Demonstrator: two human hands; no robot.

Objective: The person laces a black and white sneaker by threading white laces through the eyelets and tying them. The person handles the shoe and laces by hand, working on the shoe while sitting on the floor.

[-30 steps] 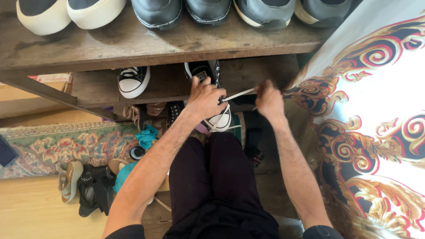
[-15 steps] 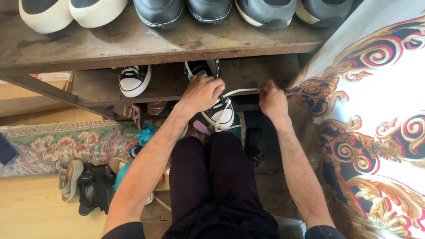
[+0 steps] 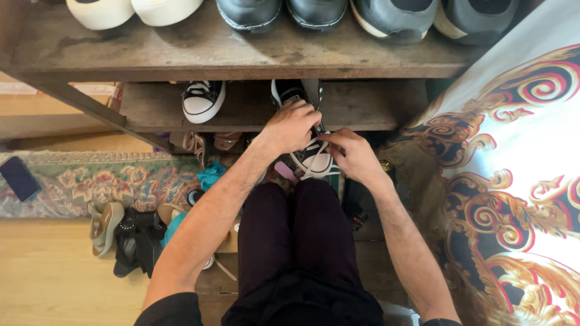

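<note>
White lace [image 3: 314,158]: a second ago you had it drawn out taut to the right between both hands; now it hangs slack in short loops over the toe of the shoe.
Sneaker in hand [image 3: 309,145]: black canvas high-top with a white toe cap, propped at the front edge of the lower wooden shelf [image 3: 368,105], just above your knees; it sits where it did a second ago.
Left hand [image 3: 291,125]: fingers curled down over the eyelet rows, pinching at the lace crossings. It has shifted slightly lower on the shoe.
Right hand [image 3: 355,156]: has come in from the far right and now lies just beside the toe cap, fingertips closed on the lace end (the pinch itself is partly hidden by the knuckles).
Meaning of the change: in my judgement, the pull-through stroke is finished and you are feeding the lace at the next eyelets.
Matching sneaker [image 3: 204,99]: alone on the same shelf, well to the left, untouched.
Surroundings: patterned rug [image 3: 78,181] and loose sandals [image 3: 106,223] on the floor at left.
</note>
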